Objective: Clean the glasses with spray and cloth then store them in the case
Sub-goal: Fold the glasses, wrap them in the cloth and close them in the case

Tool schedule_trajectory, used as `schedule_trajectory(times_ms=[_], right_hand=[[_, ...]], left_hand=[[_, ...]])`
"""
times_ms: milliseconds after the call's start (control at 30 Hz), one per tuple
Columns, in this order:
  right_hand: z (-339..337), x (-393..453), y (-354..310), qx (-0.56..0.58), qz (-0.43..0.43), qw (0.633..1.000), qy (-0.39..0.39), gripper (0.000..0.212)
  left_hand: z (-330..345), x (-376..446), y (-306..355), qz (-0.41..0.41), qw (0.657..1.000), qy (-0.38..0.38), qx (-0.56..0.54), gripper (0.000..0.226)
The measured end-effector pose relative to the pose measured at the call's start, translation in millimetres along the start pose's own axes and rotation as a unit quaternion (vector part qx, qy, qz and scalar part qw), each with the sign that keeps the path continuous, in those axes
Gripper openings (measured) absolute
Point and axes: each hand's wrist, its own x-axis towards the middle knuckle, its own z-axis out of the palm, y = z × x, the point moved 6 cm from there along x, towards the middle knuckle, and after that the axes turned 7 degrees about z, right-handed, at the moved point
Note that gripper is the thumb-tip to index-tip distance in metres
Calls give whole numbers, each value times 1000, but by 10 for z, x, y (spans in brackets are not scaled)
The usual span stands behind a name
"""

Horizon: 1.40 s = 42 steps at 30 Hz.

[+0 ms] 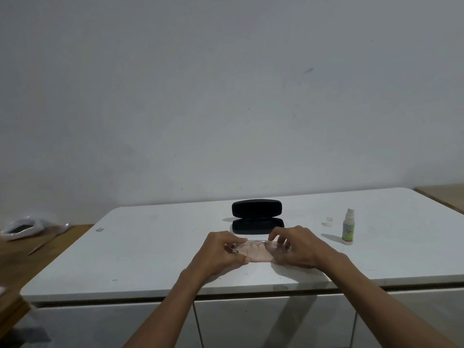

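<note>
On the white desk (150, 247), the black glasses case (257, 217) lies open and empty behind the hands, and the spray bottle (348, 228) stands uncapped well to the right, so spraying looks done. Both the left hand (221, 252) and right hand (296, 247) pinch the clear-framed glasses (253, 243) over a pinkish cloth (258, 254); wiping seems underway, storing remains.

A single head-worn wide-angle view looks forward and slightly down from behind the grip of both hands, close above the near edge of the white worktop (150, 247). Beyond the grip, a bare wall (226, 84) fills the upper half.
</note>
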Motion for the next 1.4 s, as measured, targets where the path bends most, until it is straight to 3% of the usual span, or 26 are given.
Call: schedule_trajectory(times_ms=[167, 367, 500, 767, 900, 1067, 1400], right_hand=[[22, 17, 30, 33, 2, 999, 2, 53], [-145, 174, -7, 48, -44, 996, 63, 40], [-263, 408, -13, 31, -56, 994, 94, 44], [-210, 745, 75, 32, -58, 990, 126, 40], [-151, 798, 121, 40, -47, 991, 122, 42], [-120, 842, 157, 50, -36, 993, 99, 45], [-101, 832, 230, 118, -10, 990, 80, 39]], left_hand=[[2, 43, -31, -1, 1000, 8, -10, 55], [-102, 290, -71, 18, 1000, 16, 8, 47], [-137, 524, -100, 39, 998, 25, 37, 47], [-51, 781, -308, 8, 998, 57, -4, 50], [28, 795, -418, -19, 993, 74, -94, 45], [71, 807, -495, -43, 987, 80, -131, 44], [80, 786, -539, -26, 995, 81, -47, 40]])
